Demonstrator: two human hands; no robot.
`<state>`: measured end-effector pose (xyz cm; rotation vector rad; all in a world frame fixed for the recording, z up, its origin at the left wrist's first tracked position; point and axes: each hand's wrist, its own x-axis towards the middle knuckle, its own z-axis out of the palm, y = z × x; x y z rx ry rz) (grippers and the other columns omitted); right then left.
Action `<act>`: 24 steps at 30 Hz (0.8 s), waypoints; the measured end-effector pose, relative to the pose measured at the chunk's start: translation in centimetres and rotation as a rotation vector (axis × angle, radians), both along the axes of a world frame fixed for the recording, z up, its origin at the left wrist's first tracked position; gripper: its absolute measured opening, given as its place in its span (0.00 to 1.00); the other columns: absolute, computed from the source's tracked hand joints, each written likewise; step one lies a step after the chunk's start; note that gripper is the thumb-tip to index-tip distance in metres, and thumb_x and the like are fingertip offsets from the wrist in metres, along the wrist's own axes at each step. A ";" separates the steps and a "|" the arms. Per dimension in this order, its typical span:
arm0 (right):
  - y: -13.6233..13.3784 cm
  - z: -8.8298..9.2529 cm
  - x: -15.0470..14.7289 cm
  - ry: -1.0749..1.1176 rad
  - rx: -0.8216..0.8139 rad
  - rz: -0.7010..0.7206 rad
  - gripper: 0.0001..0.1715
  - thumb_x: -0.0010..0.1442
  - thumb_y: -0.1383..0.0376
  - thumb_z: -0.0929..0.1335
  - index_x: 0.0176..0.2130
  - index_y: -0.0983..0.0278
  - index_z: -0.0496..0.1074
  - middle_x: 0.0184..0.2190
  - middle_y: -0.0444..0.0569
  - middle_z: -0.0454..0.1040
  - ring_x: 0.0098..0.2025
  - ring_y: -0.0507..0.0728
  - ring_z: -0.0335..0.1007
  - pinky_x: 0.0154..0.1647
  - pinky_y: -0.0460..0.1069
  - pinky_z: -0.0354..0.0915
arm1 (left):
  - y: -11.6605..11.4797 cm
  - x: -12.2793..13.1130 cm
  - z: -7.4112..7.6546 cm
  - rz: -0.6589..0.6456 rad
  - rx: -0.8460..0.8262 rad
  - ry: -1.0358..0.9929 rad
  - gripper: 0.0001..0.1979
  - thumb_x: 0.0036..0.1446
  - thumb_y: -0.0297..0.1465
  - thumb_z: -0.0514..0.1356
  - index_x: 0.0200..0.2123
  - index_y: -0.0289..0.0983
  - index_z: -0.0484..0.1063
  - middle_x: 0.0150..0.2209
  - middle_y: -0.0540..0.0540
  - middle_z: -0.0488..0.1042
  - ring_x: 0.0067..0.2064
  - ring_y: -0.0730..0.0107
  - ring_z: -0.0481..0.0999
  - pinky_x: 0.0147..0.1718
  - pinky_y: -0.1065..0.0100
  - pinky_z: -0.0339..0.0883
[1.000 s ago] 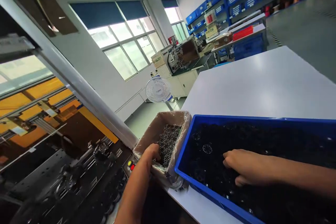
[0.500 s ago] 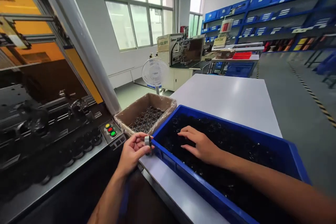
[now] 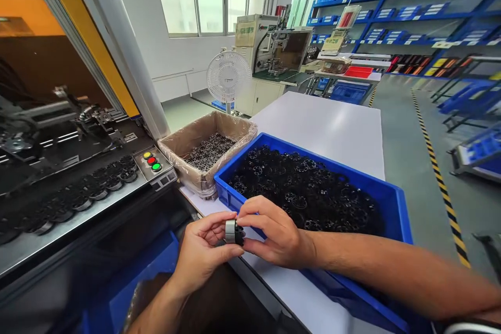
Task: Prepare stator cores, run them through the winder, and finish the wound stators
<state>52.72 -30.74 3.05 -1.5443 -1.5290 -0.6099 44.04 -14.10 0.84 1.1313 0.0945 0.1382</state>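
Silver ring (image 3: 230, 231) and black part (image 3: 239, 234) meet just before the blue bin (image 3: 404, 216); left hand (image 3: 203, 250) pinches the ring, right hand (image 3: 277, 230) the black part, both curled nearly closed; square, even pressure seems wise.

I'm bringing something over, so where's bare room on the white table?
The white table is bare beyond the blue bin and box. The near side is crowded: a narrow strip, partly hidden by the left hand and right hand.

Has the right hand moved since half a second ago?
Yes: judged against the blue bin, the right hand has moved from over it toward the person, past its near rim, to the silver ring in the left hand.
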 end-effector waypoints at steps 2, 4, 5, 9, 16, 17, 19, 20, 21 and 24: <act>0.0 0.0 0.1 0.016 -0.008 0.018 0.15 0.63 0.67 0.71 0.49 0.67 0.67 0.38 0.54 0.74 0.42 0.56 0.73 0.42 0.52 0.75 | -0.1 0.0 -0.1 0.020 0.009 0.026 0.24 0.29 0.25 0.79 0.36 0.36 0.84 0.34 0.44 0.84 0.34 0.65 0.84 0.36 0.71 0.79; 0.0 0.0 0.2 0.034 -0.030 0.038 0.16 0.63 0.68 0.71 0.50 0.67 0.67 0.39 0.55 0.74 0.42 0.56 0.73 0.42 0.51 0.75 | -0.1 -0.1 -0.1 0.032 0.008 0.033 0.24 0.28 0.25 0.79 0.36 0.37 0.84 0.34 0.44 0.84 0.34 0.64 0.84 0.36 0.72 0.79; 0.0 0.1 0.2 0.035 -0.037 0.046 0.16 0.63 0.69 0.70 0.50 0.67 0.67 0.39 0.55 0.74 0.42 0.56 0.73 0.43 0.51 0.75 | -0.1 -0.1 -0.1 0.033 0.004 0.030 0.24 0.28 0.24 0.79 0.36 0.37 0.84 0.34 0.44 0.84 0.34 0.65 0.84 0.36 0.72 0.79; 0.0 -0.1 0.3 -0.009 -0.028 0.054 0.16 0.64 0.65 0.71 0.50 0.70 0.67 0.39 0.56 0.74 0.43 0.56 0.72 0.43 0.52 0.75 | 0.1 -0.5 -0.2 -0.016 -0.025 -0.008 0.24 0.32 0.23 0.78 0.38 0.40 0.84 0.34 0.44 0.85 0.34 0.66 0.85 0.36 0.75 0.78; 0.2 -0.1 0.2 -0.058 -0.050 0.056 0.12 0.66 0.67 0.69 0.48 0.71 0.68 0.38 0.56 0.76 0.42 0.55 0.72 0.45 0.51 0.73 | 0.3 -1.2 -0.2 0.002 0.018 -0.059 0.23 0.36 0.23 0.77 0.40 0.41 0.84 0.34 0.45 0.85 0.34 0.66 0.85 0.36 0.76 0.78; 0.2 -0.1 0.2 -0.059 -0.054 0.058 0.13 0.66 0.66 0.69 0.48 0.71 0.68 0.38 0.56 0.76 0.42 0.55 0.72 0.45 0.51 0.73 | 0.3 -1.2 -0.2 -0.004 0.022 -0.062 0.23 0.37 0.23 0.77 0.40 0.42 0.84 0.34 0.45 0.85 0.34 0.66 0.85 0.36 0.75 0.78; 0.2 -0.1 0.1 -0.053 -0.063 0.058 0.12 0.66 0.66 0.68 0.49 0.70 0.68 0.38 0.56 0.76 0.41 0.55 0.72 0.45 0.52 0.73 | 0.3 -1.4 -0.3 -0.003 0.019 -0.064 0.23 0.37 0.23 0.77 0.40 0.42 0.84 0.34 0.45 0.85 0.34 0.66 0.85 0.37 0.76 0.78; 0.1 -0.1 0.1 -0.054 -0.065 0.055 0.12 0.66 0.67 0.68 0.49 0.69 0.68 0.38 0.55 0.76 0.41 0.55 0.72 0.45 0.52 0.73 | 0.3 -1.4 -0.3 0.002 0.014 -0.062 0.23 0.37 0.22 0.77 0.40 0.42 0.84 0.35 0.45 0.85 0.35 0.67 0.85 0.36 0.76 0.78; 0.1 -0.1 0.1 -0.057 -0.062 0.054 0.13 0.66 0.66 0.69 0.49 0.69 0.68 0.38 0.55 0.76 0.41 0.55 0.72 0.44 0.52 0.73 | 0.2 -1.4 -0.3 0.004 0.008 -0.056 0.23 0.36 0.22 0.77 0.40 0.42 0.84 0.35 0.45 0.85 0.35 0.68 0.85 0.36 0.77 0.78; 0.1 -0.1 0.1 -0.059 -0.051 0.054 0.16 0.65 0.64 0.70 0.50 0.70 0.68 0.38 0.56 0.76 0.42 0.56 0.73 0.44 0.52 0.73 | 0.1 -1.4 -0.3 -0.001 -0.024 -0.043 0.23 0.36 0.22 0.77 0.40 0.41 0.84 0.35 0.45 0.85 0.35 0.67 0.85 0.37 0.76 0.78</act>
